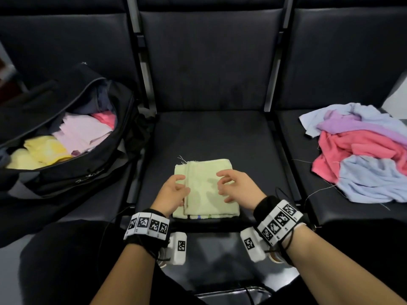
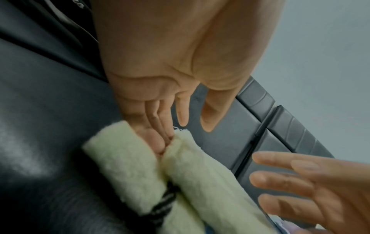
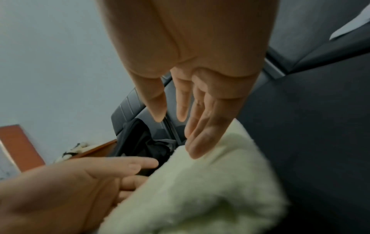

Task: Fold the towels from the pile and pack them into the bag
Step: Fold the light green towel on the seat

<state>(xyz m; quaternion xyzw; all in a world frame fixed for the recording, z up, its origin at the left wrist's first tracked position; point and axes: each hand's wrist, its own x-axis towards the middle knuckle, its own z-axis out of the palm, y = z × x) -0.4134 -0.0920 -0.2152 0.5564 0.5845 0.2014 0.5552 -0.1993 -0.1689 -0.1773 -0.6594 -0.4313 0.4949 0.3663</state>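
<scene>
Folded towel: pale green towel (image 1: 206, 188) lies flat on the middle seat (image 1: 253, 150), at its near edge, its long axis running near to far.
Left hand: left hand (image 1: 174, 191) is at the towel's left edge; in the left wrist view its lower fingers (image 2: 158, 142) are tucked between two layers of the cloth, the thumb and forefinger straight and free.
Right hand: right hand (image 1: 236, 186) hovers over the right half, fingers spread and loosely bent, holding nothing; the right wrist view shows one fingertip at or just above the pile.
Key relation: the towel sits directly under and between both hands; the left is the one already in the cloth.
Bag: open black bag (image 1: 92, 172) is on the left seat, holding yellow, pink and dark cloths, so the carry likely goes leftward.
Pile: unfolded towels (image 1: 361, 155) lie on the right seat, well apart.
</scene>
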